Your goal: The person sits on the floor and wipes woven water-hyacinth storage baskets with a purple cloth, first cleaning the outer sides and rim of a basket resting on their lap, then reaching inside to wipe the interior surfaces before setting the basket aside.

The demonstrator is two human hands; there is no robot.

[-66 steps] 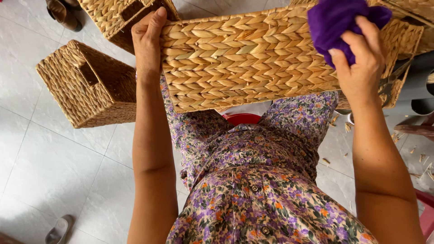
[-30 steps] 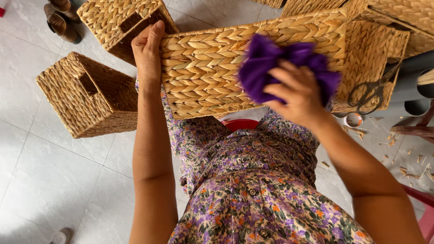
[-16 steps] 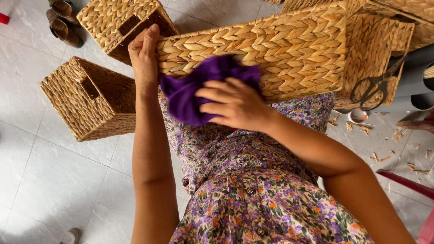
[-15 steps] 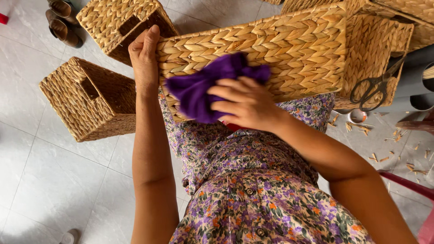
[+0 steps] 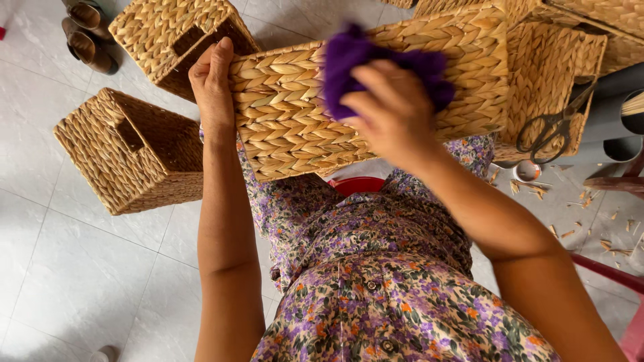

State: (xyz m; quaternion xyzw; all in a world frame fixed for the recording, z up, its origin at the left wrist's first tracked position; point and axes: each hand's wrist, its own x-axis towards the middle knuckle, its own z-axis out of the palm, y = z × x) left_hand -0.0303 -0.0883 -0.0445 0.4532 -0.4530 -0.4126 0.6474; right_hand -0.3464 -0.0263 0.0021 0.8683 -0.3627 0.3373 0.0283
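A person in a purple floral dress (image 5: 376, 295) is holding a rectangular woven straw basket (image 5: 295, 127) up in front of the body, its plaited side facing the camera. The left hand (image 5: 213, 80) is clenching the basket's left end, fingers wrapped over the edge. The right hand (image 5: 392, 110) is pressing a crumpled purple cloth (image 5: 349, 57) against the upper middle of the basket's side; this grip is closed on the cloth, which is bulging out above and to both sides of the fingers. Two more square woven baskets with cut-out handles are lying tipped on the white tiled floor (image 5: 74, 268): one (image 5: 134, 151) just left of the left forearm, the other (image 5: 171, 37) behind the left hand. A pair of brown shoes (image 5: 87, 37) is sitting at the upper left. At the right, further woven baskets (image 5: 543, 74) are standing, with black-handled scissors (image 5: 553, 127) resting against one of them, and straw scraps (image 5: 590, 214) are lying scattered on the floor below.
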